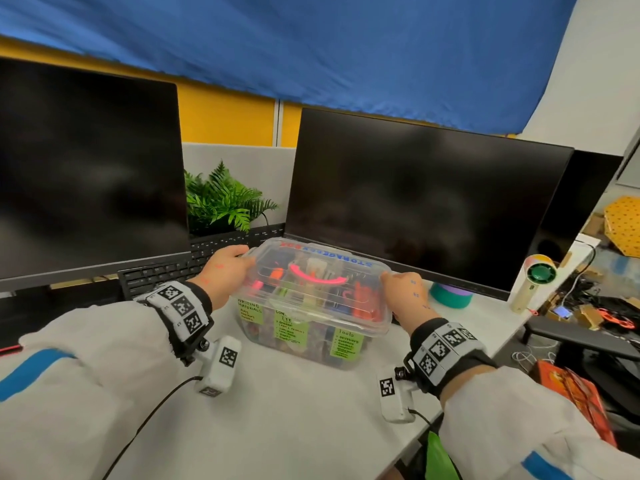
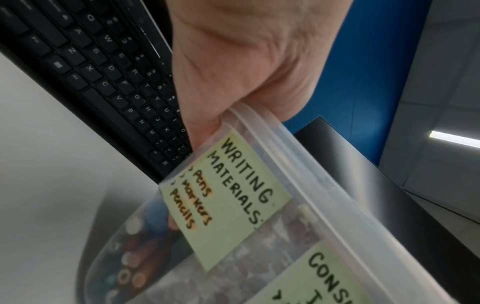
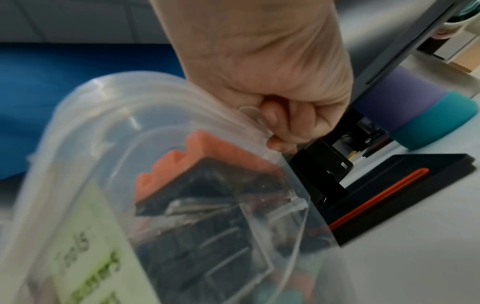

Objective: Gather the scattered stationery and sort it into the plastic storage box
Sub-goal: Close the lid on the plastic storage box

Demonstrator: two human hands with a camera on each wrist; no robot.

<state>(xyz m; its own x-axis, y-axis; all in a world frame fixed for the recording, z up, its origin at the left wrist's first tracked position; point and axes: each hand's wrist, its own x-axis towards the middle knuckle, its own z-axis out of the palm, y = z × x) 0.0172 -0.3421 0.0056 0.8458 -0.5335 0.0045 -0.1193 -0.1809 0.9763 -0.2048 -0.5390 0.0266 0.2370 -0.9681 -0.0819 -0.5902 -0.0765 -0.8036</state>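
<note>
A clear plastic storage box (image 1: pixel 313 344) stands on the white desk, its clear lid (image 1: pixel 322 271) with a pink handle (image 1: pixel 318 277) on top. Green labels (image 2: pixel 228 195) stick to its front; stationery fills it, with an orange-topped tool (image 3: pixel 200 160) at the right end. My left hand (image 1: pixel 230 271) grips the lid's left edge (image 2: pixel 249 123), fingers curled over it. At the right end my right hand (image 1: pixel 403 287) grips the lid's rim (image 3: pixel 257 123), fingertips (image 3: pixel 275 117) hooked under it.
Two dark monitors (image 1: pixel 415 202) stand behind the box, with a black keyboard (image 1: pixel 194 261) and a fern (image 1: pixel 221 199) between them. A teal and purple container (image 1: pixel 450 296) and a small fan (image 1: pixel 535 278) sit to the right. The desk edge (image 1: pixel 512 336) drops off at right.
</note>
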